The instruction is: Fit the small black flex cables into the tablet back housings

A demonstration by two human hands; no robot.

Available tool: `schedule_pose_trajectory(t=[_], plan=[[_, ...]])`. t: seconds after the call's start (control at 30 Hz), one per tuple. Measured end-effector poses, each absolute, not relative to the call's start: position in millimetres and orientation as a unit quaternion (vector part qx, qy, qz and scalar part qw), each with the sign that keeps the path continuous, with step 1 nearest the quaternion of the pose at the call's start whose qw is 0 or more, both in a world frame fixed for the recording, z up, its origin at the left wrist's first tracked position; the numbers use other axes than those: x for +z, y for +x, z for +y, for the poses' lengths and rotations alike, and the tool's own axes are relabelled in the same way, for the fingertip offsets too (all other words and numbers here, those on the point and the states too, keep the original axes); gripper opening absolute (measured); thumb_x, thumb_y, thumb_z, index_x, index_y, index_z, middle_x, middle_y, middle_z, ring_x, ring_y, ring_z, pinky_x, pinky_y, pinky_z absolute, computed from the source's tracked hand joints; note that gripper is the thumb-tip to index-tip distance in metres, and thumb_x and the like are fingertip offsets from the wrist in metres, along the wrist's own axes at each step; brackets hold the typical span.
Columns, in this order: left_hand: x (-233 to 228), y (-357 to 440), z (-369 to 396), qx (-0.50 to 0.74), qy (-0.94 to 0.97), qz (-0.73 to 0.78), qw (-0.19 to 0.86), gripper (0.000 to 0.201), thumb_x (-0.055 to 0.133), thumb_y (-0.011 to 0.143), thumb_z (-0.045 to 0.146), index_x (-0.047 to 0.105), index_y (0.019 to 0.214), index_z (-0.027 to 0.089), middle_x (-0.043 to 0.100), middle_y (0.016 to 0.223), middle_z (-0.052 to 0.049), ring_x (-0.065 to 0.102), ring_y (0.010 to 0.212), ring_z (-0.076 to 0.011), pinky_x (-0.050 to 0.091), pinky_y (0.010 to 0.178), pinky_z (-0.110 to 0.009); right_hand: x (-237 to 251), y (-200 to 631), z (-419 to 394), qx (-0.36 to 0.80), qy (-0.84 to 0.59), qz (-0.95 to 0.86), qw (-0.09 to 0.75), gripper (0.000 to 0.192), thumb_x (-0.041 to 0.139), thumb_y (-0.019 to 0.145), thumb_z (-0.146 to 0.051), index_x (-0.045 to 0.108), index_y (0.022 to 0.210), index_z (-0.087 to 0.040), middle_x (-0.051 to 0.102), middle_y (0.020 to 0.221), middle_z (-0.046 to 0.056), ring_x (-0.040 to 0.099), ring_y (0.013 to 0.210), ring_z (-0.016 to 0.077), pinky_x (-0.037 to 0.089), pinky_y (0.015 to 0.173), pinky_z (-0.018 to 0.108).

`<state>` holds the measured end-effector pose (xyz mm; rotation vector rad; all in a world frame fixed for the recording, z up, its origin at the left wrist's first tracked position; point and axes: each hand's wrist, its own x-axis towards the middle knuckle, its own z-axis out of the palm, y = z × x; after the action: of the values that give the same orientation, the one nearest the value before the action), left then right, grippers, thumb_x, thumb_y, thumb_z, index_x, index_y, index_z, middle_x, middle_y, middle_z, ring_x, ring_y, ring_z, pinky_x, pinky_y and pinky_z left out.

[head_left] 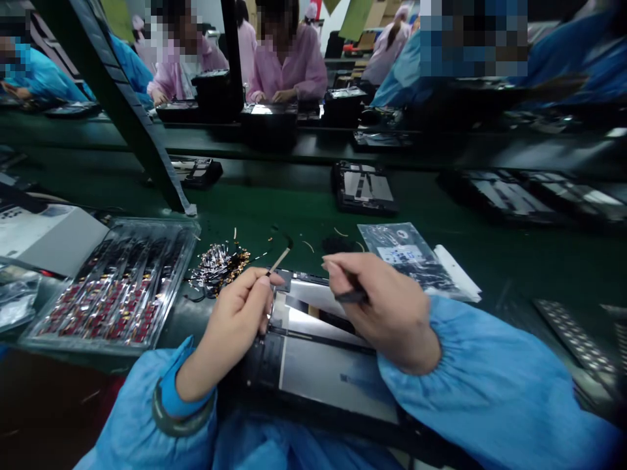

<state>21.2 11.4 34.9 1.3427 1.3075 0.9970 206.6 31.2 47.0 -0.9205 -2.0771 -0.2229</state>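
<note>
My left hand (243, 305) pinches a small flat flex cable (279, 261) with a tan strip and a dark end pointing up and away. My right hand (382, 303) is closed around a dark slim tool (351, 297), mostly hidden by the fingers, so its exact kind is unclear. Beneath both hands lies an open black device housing (337, 375) with silvery plates inside. Just beyond my left hand is a loose pile of small cable pieces (218, 267) with metallic ends.
A clear plastic tray (110, 287) full of small red and black parts stands at left, near a white box (49, 235). Plastic bags (411, 258) lie at right. Another open housing (365, 186) rests on the green bench. A slanted post (122, 104) rises at left; co-workers sit opposite.
</note>
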Motion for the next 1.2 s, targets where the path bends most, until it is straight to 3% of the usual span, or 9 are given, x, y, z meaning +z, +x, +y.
schedule_pose_trajectory(t=[0.13, 0.27, 0.43, 0.53, 0.67, 0.83, 0.97, 1.1, 1.2], plan=[[36, 27, 9, 0.397, 0.637, 0.524, 0.403, 0.022, 0.041, 0.092, 0.029, 0.06, 0.089, 0.019, 0.051, 0.062, 0.004, 0.053, 0.057, -0.0099, 0.039, 0.054, -0.021, 44, 198, 26, -0.096, -0.284, -0.873, 0.385, 0.019, 0.053, 0.089, -0.01, 0.059, 0.106, -0.003, 0.069, 0.093, 0.014, 0.065, 0.085, 0.0191, 0.053, 0.076, 0.028], [32, 33, 5, 0.39, 0.697, 0.512, 0.317, 0.019, 0.042, 0.091, 0.022, 0.061, 0.088, 0.02, 0.063, 0.079, -0.001, 0.059, 0.074, -0.0121, 0.042, 0.068, -0.023, 41, 195, 27, -0.121, -0.287, -0.887, 0.34, 0.017, 0.045, 0.092, -0.011, 0.061, 0.096, -0.007, 0.068, 0.081, 0.011, 0.065, 0.074, 0.0183, 0.052, 0.063, 0.027], [38, 25, 11, 0.469, 0.471, 0.485, 0.568, 0.021, 0.048, 0.089, 0.034, 0.062, 0.091, 0.018, 0.052, 0.056, 0.004, 0.045, 0.042, -0.0076, 0.039, 0.044, -0.02, 45, 211, 29, -0.08, -0.386, -0.81, 0.435, 0.009, 0.052, 0.089, -0.013, 0.06, 0.09, -0.015, 0.066, 0.079, 0.006, 0.064, 0.071, 0.0137, 0.049, 0.065, 0.021], [45, 24, 14, 0.448, 0.379, 0.404, 0.701, 0.023, 0.057, 0.085, 0.036, 0.064, 0.091, 0.015, 0.056, 0.055, 0.002, 0.052, 0.043, -0.0088, 0.043, 0.045, -0.02, 45, 212, 27, -0.047, -0.333, -0.855, 0.394, 0.011, 0.05, 0.09, -0.013, 0.061, 0.092, -0.015, 0.067, 0.078, 0.005, 0.064, 0.07, 0.0143, 0.05, 0.064, 0.023], [48, 30, 13, 0.456, 0.336, 0.381, 0.731, 0.024, 0.071, 0.076, 0.034, 0.069, 0.086, 0.012, 0.065, 0.062, -0.002, 0.061, 0.056, -0.0099, 0.049, 0.059, -0.019, 49, 207, 31, 0.049, -0.353, -0.829, 0.43, 0.011, 0.054, 0.089, -0.019, 0.064, 0.092, -0.014, 0.07, 0.081, 0.006, 0.065, 0.07, 0.0143, 0.051, 0.062, 0.024], [44, 35, 10, 0.407, 0.394, 0.397, 0.722, 0.027, 0.067, 0.08, 0.039, 0.07, 0.087, 0.013, 0.067, 0.069, -0.004, 0.064, 0.064, -0.0111, 0.051, 0.065, -0.02, 59, 197, 40, 0.386, -0.486, -0.642, 0.45, 0.028, 0.06, 0.083, -0.04, 0.069, 0.091, -0.015, 0.068, 0.066, 0.002, 0.051, 0.042, 0.0089, 0.045, 0.042, 0.023], [39, 38, 8, 0.441, 0.529, 0.463, 0.557, 0.024, 0.058, 0.085, 0.035, 0.068, 0.088, 0.013, 0.065, 0.087, -0.006, 0.066, 0.071, -0.0139, 0.055, 0.069, -0.026, 59, 192, 38, 0.4, -0.477, -0.621, 0.477, 0.021, 0.061, 0.081, -0.034, 0.067, 0.073, -0.015, 0.06, 0.056, -0.002, 0.042, 0.038, 0.0061, 0.037, 0.037, 0.02], [32, 37, 6, 0.535, 0.632, 0.517, 0.218, 0.012, 0.058, 0.086, 0.023, 0.064, 0.095, 0.018, 0.061, 0.098, -0.006, 0.061, 0.092, -0.0155, 0.053, 0.075, -0.026, 50, 192, 31, 0.185, -0.446, -0.724, 0.492, 0.011, 0.059, 0.081, -0.018, 0.061, 0.071, -0.016, 0.061, 0.061, -0.001, 0.054, 0.051, 0.0093, 0.043, 0.047, 0.019], [30, 36, 6, 0.531, 0.662, 0.513, 0.126, 0.008, 0.057, 0.086, 0.02, 0.061, 0.093, 0.018, 0.06, 0.093, -0.005, 0.059, 0.093, -0.0154, 0.052, 0.078, -0.027, 44, 193, 26, 0.045, -0.358, -0.814, 0.455, 0.009, 0.056, 0.083, -0.013, 0.059, 0.076, -0.015, 0.064, 0.069, 0.003, 0.06, 0.061, 0.012, 0.046, 0.056, 0.022]])
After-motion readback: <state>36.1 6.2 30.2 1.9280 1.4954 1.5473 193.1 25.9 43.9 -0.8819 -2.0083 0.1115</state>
